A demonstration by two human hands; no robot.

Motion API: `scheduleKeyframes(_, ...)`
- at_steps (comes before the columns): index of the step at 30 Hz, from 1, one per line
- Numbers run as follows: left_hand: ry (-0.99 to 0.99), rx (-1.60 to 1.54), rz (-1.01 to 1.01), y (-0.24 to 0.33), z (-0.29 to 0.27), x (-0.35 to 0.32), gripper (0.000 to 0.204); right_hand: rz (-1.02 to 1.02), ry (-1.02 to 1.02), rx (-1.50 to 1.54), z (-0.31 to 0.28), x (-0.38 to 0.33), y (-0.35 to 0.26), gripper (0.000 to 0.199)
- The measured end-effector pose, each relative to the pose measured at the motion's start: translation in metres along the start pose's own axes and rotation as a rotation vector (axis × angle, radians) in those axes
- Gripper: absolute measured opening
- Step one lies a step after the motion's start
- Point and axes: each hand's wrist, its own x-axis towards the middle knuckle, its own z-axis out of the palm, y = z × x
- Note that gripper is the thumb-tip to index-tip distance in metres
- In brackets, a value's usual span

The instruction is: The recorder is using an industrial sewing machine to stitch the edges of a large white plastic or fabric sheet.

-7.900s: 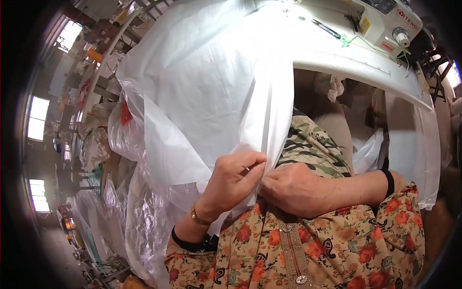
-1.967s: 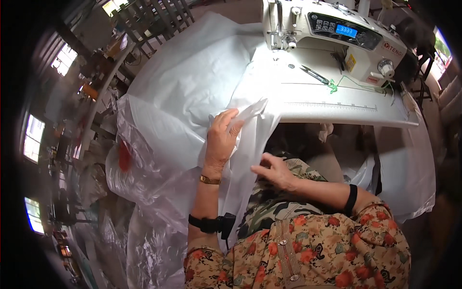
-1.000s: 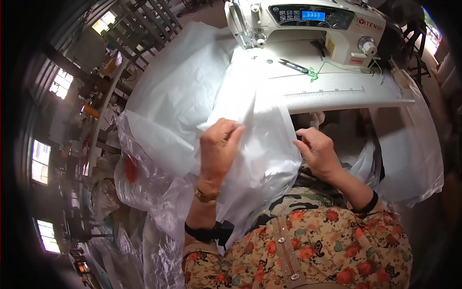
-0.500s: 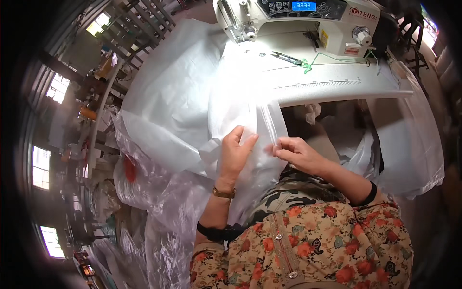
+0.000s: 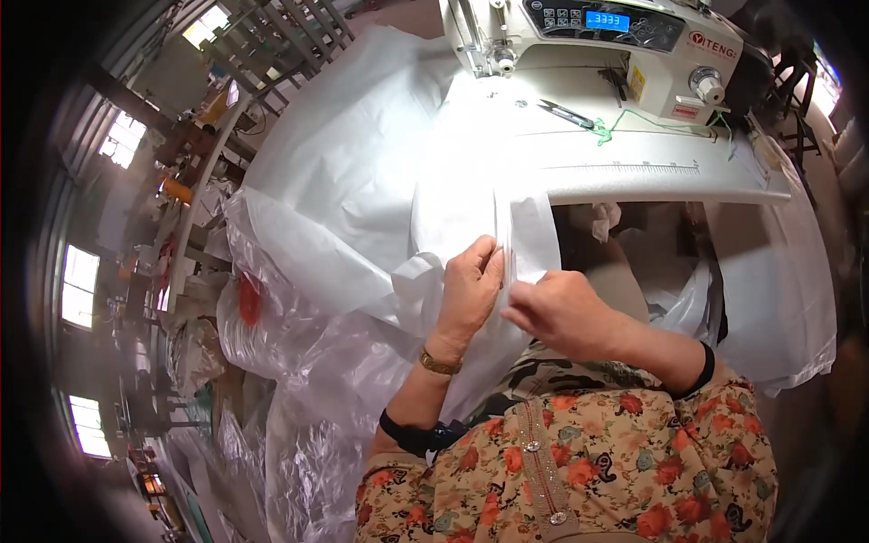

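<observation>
A white translucent plastic sheet [image 5: 339,195] spreads over the left of the sewing machine's table and hangs down toward my lap. Its narrow folded strip [image 5: 504,217] runs from the brightly lit sewing area down to my hands. My left hand [image 5: 471,288] pinches the sheet beside this strip, thumb on top. Just to the right, my right hand [image 5: 568,315] is closed on the sheet at the strip, its fingers curled and slightly blurred; the fingertips are partly hidden. The white sewing machine [image 5: 665,81] stands beyond both hands.
Thread snips [image 5: 568,113] and green thread [image 5: 625,118] lie on the machine table [image 5: 634,185], which has a printed ruler. Clear crinkled plastic [image 5: 317,434] piles at lower left, with a red object [image 5: 249,299]. More white sheeting [image 5: 769,281] hangs at right.
My right hand has turned over and its fingers have curled in closer to the left hand. The left hand keeps its pinch. The whole view has shifted, with the machine now farther right.
</observation>
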Motion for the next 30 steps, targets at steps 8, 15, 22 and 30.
scheduleKeyframes(8,-0.014,-0.194,-0.106,-0.002,-0.001,-0.002,0.016,-0.104,-0.250,-0.125,0.012,0.008,-0.008,0.023)
scheduleKeyframes(15,-0.066,-0.279,-0.198,0.007,-0.002,-0.002,0.019,-0.162,-0.212,-0.152,0.019,0.005,-0.005,0.018)
scheduleKeyframes(22,0.050,-0.326,-0.230,0.008,-0.004,-0.005,0.020,-0.013,0.196,0.011,0.019,-0.012,0.028,0.029)
scheduleKeyframes(30,0.204,0.088,0.009,0.024,-0.003,-0.009,0.024,0.726,0.400,0.618,0.076,-0.045,0.085,0.029)
